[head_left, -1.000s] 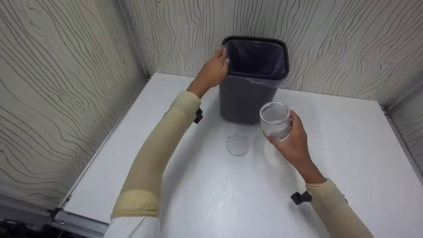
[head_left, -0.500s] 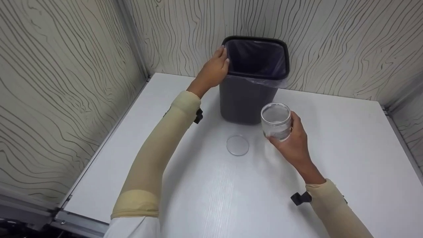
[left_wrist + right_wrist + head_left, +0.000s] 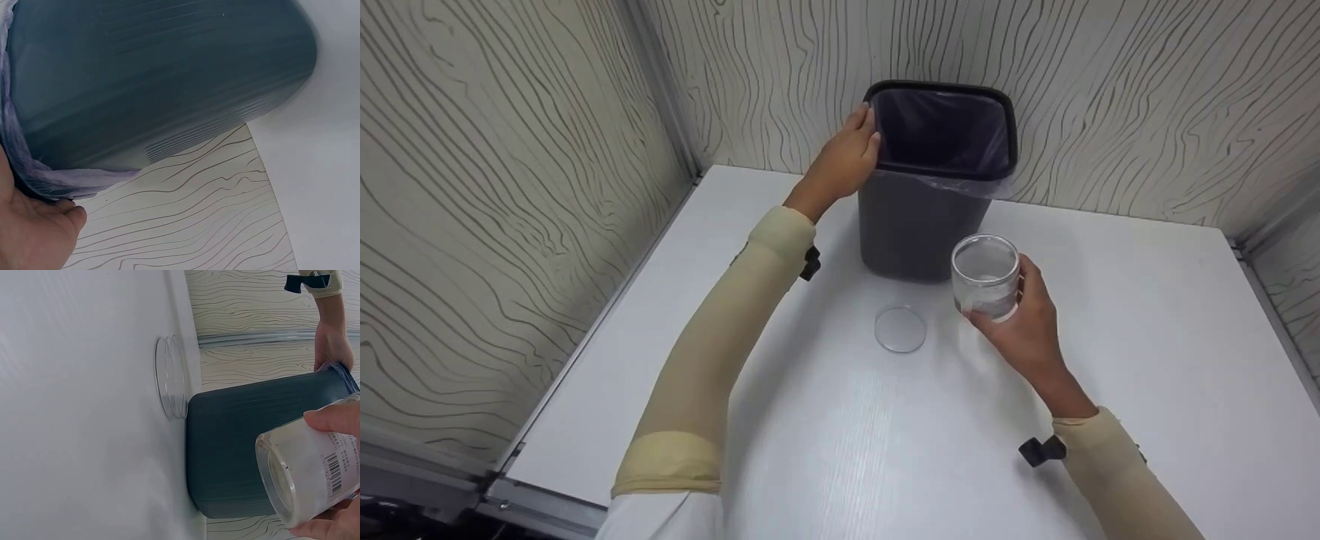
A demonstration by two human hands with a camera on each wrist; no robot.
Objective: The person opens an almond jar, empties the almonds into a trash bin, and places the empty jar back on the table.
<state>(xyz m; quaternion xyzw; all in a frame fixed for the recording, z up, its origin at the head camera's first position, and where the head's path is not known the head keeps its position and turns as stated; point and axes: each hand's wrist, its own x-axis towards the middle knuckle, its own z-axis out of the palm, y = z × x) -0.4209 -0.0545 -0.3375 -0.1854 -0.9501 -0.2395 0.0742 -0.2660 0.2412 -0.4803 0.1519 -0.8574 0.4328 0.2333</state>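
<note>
My left hand grips the left side of the rim of a dark grey trash can, its fingers bent against the edge in the left wrist view. A thin purple liner folds over that rim. In front of the can, my right hand holds a clear glass jar above the table. The jar is without a lid and tilts slightly; a label with a barcode shows on its side in the right wrist view. On the table lies a clear round lid, left of the jar.
The white table bears the can at its back edge. Walls with a wood-grain pattern rise behind and to the left. A small black camera mount sits on the right wrist.
My right hand and the jar sink very slightly. The left hand stays at the rim, and the can and lid keep their places.
</note>
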